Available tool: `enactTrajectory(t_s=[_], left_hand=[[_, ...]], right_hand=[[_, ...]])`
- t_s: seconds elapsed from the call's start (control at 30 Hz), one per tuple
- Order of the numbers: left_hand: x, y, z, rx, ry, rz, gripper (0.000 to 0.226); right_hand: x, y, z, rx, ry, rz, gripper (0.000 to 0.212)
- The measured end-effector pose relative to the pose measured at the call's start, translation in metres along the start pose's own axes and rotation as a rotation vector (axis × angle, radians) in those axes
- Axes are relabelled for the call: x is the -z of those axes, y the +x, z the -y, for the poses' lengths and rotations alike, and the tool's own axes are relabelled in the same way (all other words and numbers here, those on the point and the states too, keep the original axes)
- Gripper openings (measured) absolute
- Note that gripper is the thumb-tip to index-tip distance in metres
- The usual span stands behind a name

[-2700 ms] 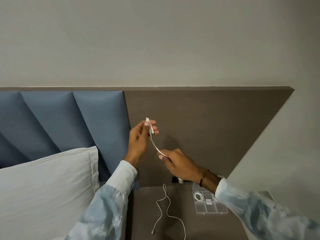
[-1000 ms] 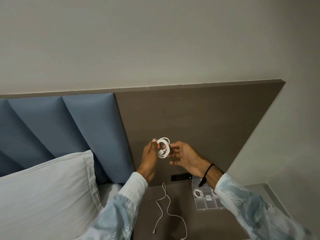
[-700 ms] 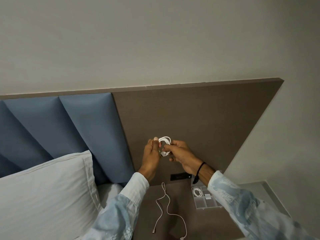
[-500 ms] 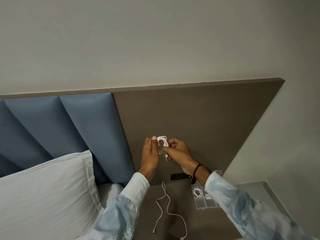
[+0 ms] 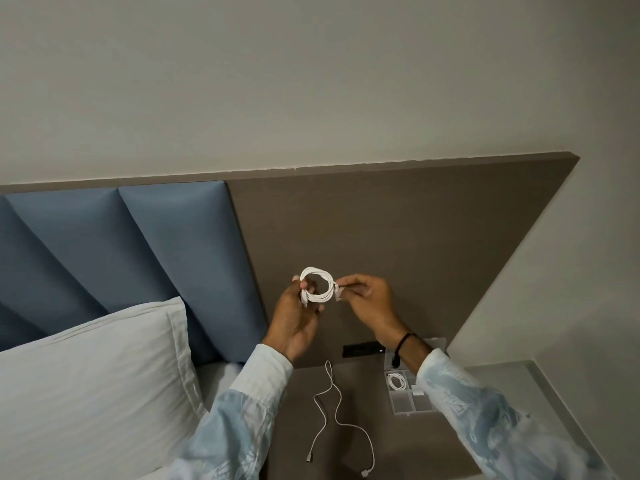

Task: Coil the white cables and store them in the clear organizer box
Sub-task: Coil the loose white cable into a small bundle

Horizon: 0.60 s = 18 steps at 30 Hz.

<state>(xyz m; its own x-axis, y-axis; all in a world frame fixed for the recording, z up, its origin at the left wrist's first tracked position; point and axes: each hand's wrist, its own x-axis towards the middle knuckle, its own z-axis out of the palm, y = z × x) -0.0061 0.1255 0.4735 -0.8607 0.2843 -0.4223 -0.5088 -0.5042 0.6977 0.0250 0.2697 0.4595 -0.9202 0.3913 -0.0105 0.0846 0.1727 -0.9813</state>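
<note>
Held up in front of the brown headboard panel (image 5: 398,230), between both hands: a white cable (image 5: 317,285) wound into a small round coil of several stacked loops, open at its centre. Left hand (image 5: 294,320) closed on the left side of the coil, thumb and fingers pinching the loops together. Right hand (image 5: 367,299) just to the right, fingertips pinching a short end piece at the coil's right edge — plug details too small to make out. Black band (image 5: 401,344) on the right wrist; pale patterned sleeves (image 5: 242,410) on both arms.

Below, on the dark bedside table (image 5: 346,389): a second white cable (image 5: 332,407), uncoiled, lying in loose bends from far to near, a connector at each near end. To its right, the clear organizer box (image 5: 401,403), open and divided into compartments, partly hidden by the right forearm; a small coiled white cable (image 5: 396,380) in a far-left compartment, another small white item in the compartment beside it.

Far left: blue padded headboard panels (image 5: 138,254) and a white pillow (image 5: 90,389). Black outlet strip (image 5: 363,349) low on the brown panel, above the table.
</note>
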Motion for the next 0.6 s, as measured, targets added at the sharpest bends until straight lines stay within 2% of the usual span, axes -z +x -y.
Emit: enactTrajectory(t_s=[0.07, 0.13, 0.4, 0.47, 0.6], left_hand=[[0.0, 0.003, 0.003, 0.02, -0.017, -0.024, 0.033], [-0.001, 0.006, 0.008, 0.048, 0.007, -0.047, 0.032], [-0.013, 0.022, 0.052, 0.16, 0.023, -0.056, 0.038], [-0.019, 0.027, 0.063, 0.181, 0.001, -0.058, 0.039], [-0.033, 0.039, 0.086, 0.189, 0.004, -0.069, 0.039]], right_hand=[[0.0, -0.005, -0.001, -0.237, 0.335, 0.1, 0.013], [0.003, -0.009, -0.004, -0.349, 0.515, 0.125, 0.016], [0.012, -0.009, -0.021, -0.452, 0.638, 0.001, 0.02], [0.02, -0.004, -0.027, -0.481, 0.686, -0.026, 0.03], [0.036, 0.005, -0.042, -0.552, 0.814, 0.015, 0.037]])
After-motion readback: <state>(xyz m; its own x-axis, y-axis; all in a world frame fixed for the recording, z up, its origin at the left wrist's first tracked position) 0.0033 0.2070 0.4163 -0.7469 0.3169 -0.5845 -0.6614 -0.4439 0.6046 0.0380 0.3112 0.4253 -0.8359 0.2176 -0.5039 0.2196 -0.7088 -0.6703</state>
